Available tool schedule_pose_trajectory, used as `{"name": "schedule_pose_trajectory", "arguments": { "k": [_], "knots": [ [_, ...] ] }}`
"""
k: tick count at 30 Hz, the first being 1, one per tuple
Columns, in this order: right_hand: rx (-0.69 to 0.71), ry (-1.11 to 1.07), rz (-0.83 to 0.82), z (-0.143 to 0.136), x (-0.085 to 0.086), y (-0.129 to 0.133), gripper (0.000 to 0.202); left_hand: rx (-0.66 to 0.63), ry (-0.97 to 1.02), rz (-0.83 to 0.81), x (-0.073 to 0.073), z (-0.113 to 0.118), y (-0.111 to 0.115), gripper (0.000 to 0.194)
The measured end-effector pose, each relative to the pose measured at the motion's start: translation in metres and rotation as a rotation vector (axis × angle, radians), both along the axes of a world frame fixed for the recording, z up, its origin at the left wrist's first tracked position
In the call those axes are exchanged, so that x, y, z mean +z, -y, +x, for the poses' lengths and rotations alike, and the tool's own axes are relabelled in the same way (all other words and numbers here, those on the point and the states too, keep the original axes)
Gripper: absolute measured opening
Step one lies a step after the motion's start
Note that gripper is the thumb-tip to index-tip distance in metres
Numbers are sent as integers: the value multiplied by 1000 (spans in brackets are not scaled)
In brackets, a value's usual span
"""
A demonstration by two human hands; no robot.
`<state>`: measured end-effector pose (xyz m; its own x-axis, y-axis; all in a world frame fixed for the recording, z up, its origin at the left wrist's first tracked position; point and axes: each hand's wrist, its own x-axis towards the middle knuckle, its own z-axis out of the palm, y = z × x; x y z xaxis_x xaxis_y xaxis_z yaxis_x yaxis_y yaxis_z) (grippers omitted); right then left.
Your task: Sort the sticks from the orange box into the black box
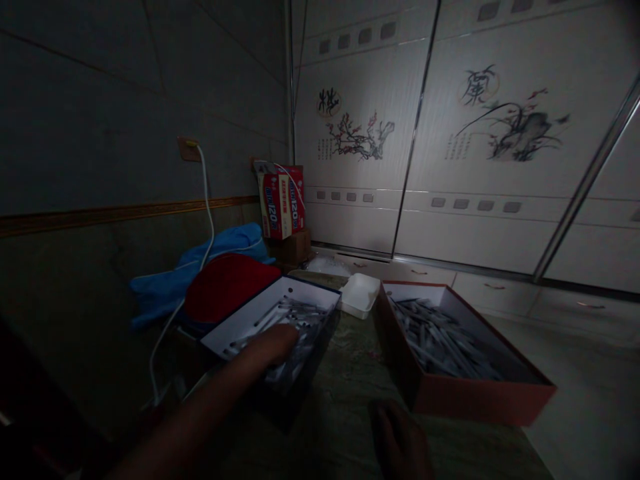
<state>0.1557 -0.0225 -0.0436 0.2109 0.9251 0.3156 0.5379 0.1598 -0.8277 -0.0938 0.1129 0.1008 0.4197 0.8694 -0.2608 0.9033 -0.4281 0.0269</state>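
My left hand is over the dark-blue, white-lined box, grip unclear; many slim grey sticks seem left inside.

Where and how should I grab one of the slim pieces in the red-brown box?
Probably pinch one of the topmost slim pieces near mid-length, coming from above through the open top of the red-brown box. Its walls rise around the pieces, hindering a sideways approach, and the jumbled pieces cross one another, so a top one should lift most freely. The right hand is nearest.
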Motion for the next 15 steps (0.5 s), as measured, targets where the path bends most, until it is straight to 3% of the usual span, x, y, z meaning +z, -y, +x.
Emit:
{"name": "schedule_pose_trajectory", "arguments": {
  "k": [3, 6, 9, 11, 13, 15],
  "knots": [
    [-18, 26, 4, 2, 0, 0, 43, -28, -33, 13, 3, 1, -2, 21],
    [11, 27, -24, 1, 3, 2, 41, -12, -6, 100, 22, -1, 4, 23],
    [32, -21, -21, -3, 6, 3, 40, -19, 69, 230, 50, 1, 28, 25],
    [22, -67, -17, -5, 8, 2, 40, -83, 132, 282, 61, 9, 53, 20],
    [27, -142, -34, -5, 12, 0, 41, -181, 235, 319, 57, 19, 77, 16],
    [17, -257, -46, -1, 19, -1, 44, -211, 286, 307, 34, 31, 95, 15]
  ]
}}
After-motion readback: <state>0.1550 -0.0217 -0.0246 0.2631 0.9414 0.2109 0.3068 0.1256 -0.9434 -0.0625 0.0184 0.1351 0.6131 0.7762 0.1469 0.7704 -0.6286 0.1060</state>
